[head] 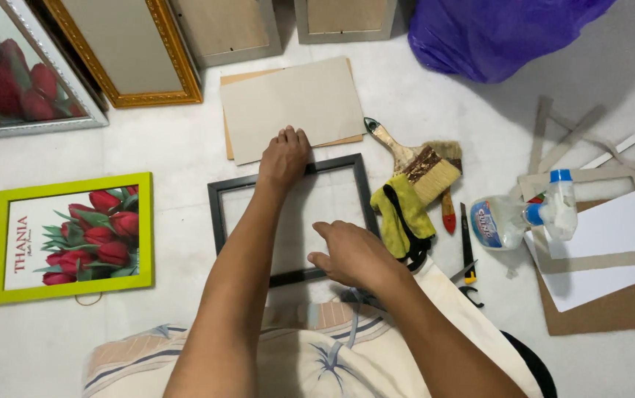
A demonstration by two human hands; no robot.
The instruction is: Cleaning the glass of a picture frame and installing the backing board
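Bare forearms, cream garment with blue-grey leaf print

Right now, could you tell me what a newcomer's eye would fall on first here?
Probably the black picture frame lying mid-floor, with the left hand on its far edge and the right hand over its near right part. Next, the lime-green framed tulip print at left, and the purple bag top right.

White floor (185, 147), black frame (218, 214), brushes (413, 158), spray bottle (516, 217)
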